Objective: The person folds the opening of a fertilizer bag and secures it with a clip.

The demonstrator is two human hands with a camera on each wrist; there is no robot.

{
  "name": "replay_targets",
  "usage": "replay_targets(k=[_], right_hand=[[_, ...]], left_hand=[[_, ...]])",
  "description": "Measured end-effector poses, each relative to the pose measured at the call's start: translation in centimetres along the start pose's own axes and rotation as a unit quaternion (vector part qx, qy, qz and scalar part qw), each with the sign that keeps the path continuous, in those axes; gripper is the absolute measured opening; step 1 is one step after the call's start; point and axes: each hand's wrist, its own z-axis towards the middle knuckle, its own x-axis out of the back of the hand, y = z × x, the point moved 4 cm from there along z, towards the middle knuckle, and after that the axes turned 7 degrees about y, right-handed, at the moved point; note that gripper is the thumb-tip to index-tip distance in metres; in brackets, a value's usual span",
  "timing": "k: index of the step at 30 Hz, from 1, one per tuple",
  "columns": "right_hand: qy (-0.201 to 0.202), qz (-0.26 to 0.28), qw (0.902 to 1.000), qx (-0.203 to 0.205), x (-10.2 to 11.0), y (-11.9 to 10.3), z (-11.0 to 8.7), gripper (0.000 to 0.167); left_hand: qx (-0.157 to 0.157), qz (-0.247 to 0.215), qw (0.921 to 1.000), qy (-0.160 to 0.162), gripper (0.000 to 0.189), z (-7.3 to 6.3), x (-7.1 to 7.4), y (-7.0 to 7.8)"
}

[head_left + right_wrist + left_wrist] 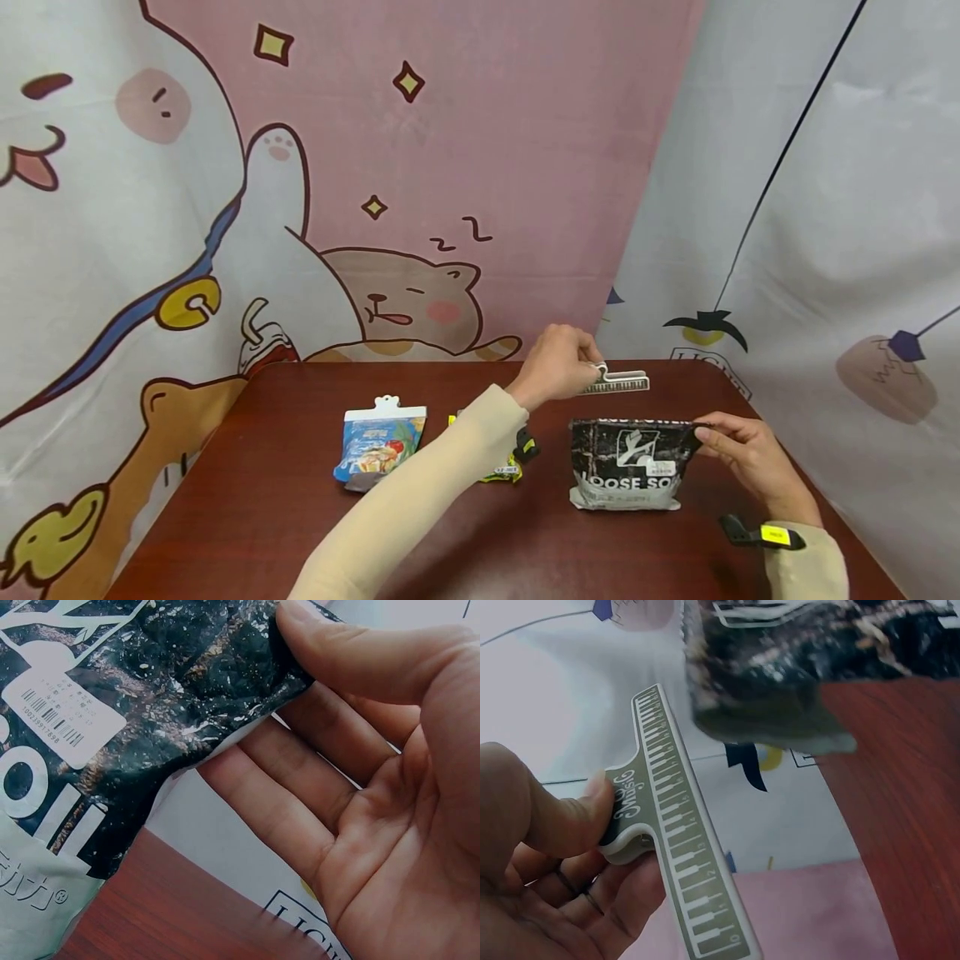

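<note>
A black bag of loose soil (630,454) with a pale bottom band stands upright on the table. At its top right corner my right hand (750,458) pinches the edge between thumb and fingers; a white barcode label (64,718) shows on the bag's front. My left hand (558,364) holds a long bag clip (626,382) by its grip, above and behind the bag. Piano keys and the word "Music" are printed on the clip (682,825), seen close in the left wrist view. Its bar stands apart from the bag's top edge.
On the left lies a blue food packet (378,446) with a white clip (386,410) across its top. A yellow and black packet (502,475) lies mid-table, partly hidden behind my left forearm. A printed cloth (487,167) hangs behind the brown table (247,517).
</note>
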Motion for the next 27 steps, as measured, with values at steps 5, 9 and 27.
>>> replay_targets(k=[5, 9, 27], right_hand=[[0.005, -0.008, 0.9999, -0.008, 0.1, 0.1, 0.0, 0.031], [0.009, -0.017, 0.9997, -0.013, 0.1, 0.1, 0.1, 0.028], [0.024, -0.03, 0.999, -0.022, -0.1, 0.3, 0.1, 0.026]], left_hand=[[-0.004, -0.004, 0.9999, -0.01, 0.026, -0.7, 0.2, 1.0], [-0.005, -0.008, 0.9999, -0.011, 0.027, -1.2, 0.2, 1.6], [-0.016, 0.027, 0.9994, -0.014, 0.029, -2.8, -0.9, 3.5]])
